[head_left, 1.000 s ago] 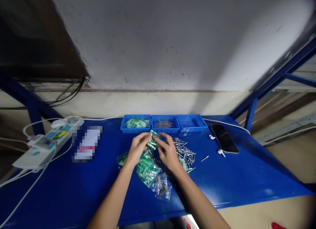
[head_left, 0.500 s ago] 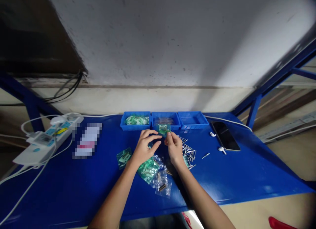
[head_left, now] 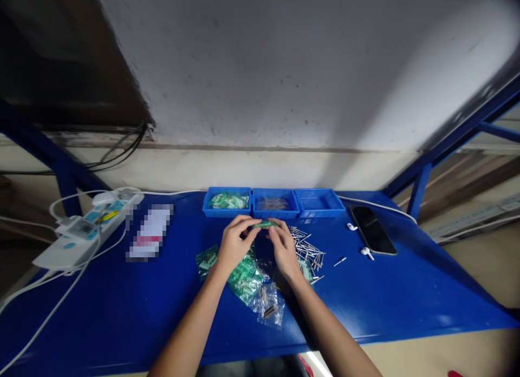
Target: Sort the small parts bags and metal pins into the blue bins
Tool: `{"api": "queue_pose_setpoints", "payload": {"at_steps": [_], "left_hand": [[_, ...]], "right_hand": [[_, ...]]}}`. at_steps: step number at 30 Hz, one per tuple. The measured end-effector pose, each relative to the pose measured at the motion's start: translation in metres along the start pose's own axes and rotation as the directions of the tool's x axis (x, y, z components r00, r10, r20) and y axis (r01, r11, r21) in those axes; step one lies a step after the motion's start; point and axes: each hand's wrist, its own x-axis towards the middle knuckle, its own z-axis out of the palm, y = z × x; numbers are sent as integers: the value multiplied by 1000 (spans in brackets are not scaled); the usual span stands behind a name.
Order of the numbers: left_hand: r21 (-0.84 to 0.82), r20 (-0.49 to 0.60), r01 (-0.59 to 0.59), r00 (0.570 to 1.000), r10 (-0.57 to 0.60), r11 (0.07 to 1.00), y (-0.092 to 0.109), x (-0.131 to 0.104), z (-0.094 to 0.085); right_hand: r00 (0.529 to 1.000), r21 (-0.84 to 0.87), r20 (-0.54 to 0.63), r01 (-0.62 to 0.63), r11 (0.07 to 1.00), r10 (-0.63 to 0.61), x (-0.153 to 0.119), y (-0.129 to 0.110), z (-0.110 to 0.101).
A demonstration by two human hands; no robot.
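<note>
A small green plastic bag is stretched between my two hands, above the middle of the table. My left hand pinches its left end with thumb and fingers. At the other end, my right hand is closed on the bag. What the bag contains cannot be made out. Below my left hand lie green bags of small parts, with clear bags of dark and brassy pins nearer the table's front edge. A loose pile of metal pins lies just right of my right hand.
Along the back stand a blue bin of green bags, a blue bin of clear bags and another blue bin. A phone and white earbuds lie right. A power strip with cables occupies the left.
My left hand has moved to the bag and now grips its left end; before, its fingers were apart. The bag has turned from upright to nearly flat. The camera view has shifted slightly.
</note>
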Motion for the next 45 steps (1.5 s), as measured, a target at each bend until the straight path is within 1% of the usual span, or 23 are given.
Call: {"api": "queue_pose_setpoints", "payload": {"at_steps": [3, 5, 8, 10, 12, 13, 15, 16, 18, 19, 20, 22, 24, 26, 27, 29, 31, 33, 36, 39, 41, 43, 45], "left_hand": [[89, 48, -190, 981, 187, 978, 3, -4, 5], [131, 77, -263, 964, 255, 956, 3, -7, 9], [119, 114, -255, 964, 241, 960, 1, -10, 11], [30, 116, -165, 980, 161, 986, -1, -10, 11], [-122, 120, 14, 993, 0, 992, -3, -9, 10], [-219, 132, 117, 987, -90, 969, -4, -8, 10], [-426, 170, 294, 955, -243, 856, -5, -8, 11], [-520, 186, 349, 937, -295, 780, -4, -8, 11], [-635, 192, 395, 913, -360, 663, -2, -11, 12], [-640, 188, 407, 905, -381, 652, 0, -13, 11], [-610, 180, 413, 903, -389, 676, 2, -14, 10], [-475, 150, 384, 922, -357, 792, 4, -12, 2], [-276, 95, 281, 960, -265, 919, 4, 0, -16], [-27, 24, 137, 990, -136, 990, 4, 25, -41], [99, 20, 78, 997, -81, 992, 4, 41, -55], [291, 90, -24, 996, -2, 956, 6, 73, -81], [456, 155, -86, 988, 16, 886, 8, 98, -96], [607, 214, -133, 977, 0, 783, 5, 108, -98], [733, 332, -195, 939, -92, 652, -11, 102, -82], [754, 341, -155, 923, -178, 639, -34, 91, -67], [752, 332, -112, 915, -228, 650, -42, 88, -65], [768, 326, -104, 913, -245, 633, -41, 87, -66], [781, 276, -118, 946, -169, 613, -32, 81, -66]], "right_hand": [[994, 175, -57, -85, 981, 97, 2, 4, -3], [994, 237, -50, -81, 968, 95, 3, 5, -6], [1000, 115, 18, -1, 993, -1, 4, 3, -12], [990, -60, 55, 130, 990, -126, 4, 1, -15], [956, -221, 92, 293, 930, -279, 4, -1, -17], [931, -284, 120, 364, 887, -344, 4, -2, -19], [887, -380, 177, 462, 802, -427, 4, -2, -21], [872, -417, 193, 488, 767, -450, 4, -2, -22], [853, -474, 202, 515, 714, -481, 3, -1, -23], [845, -490, 206, 525, 696, -493, 2, 0, -22], [839, -496, 212, 534, 684, -501, 1, 0, -22], [829, -486, 222, 551, 679, -513, -1, 1, -19], [830, -453, 216, 552, 700, -515, -4, 1, -16], [845, -423, 181, 528, 736, -503, -5, 0, -13], [856, -412, 160, 511, 755, -492, -5, 0, -13], [874, -397, 120, 477, 784, -471, -4, 0, -13], [885, -388, 81, 451, 803, -458, -3, 1, -14], [894, -382, 53, 429, 818, -444, -2, 3, -15], [909, -382, 37, 397, 835, -415, -1, 5, -14], [921, -384, 28, 369, 847, -388, -2, 5, -13], [932, -387, 29, 344, 855, -361, -2, 4, -13], [945, -406, 68, 318, 857, -319, -2, 3, -13], [954, -449, 137, 301, 841, -268, -2, 2, -12]]}}
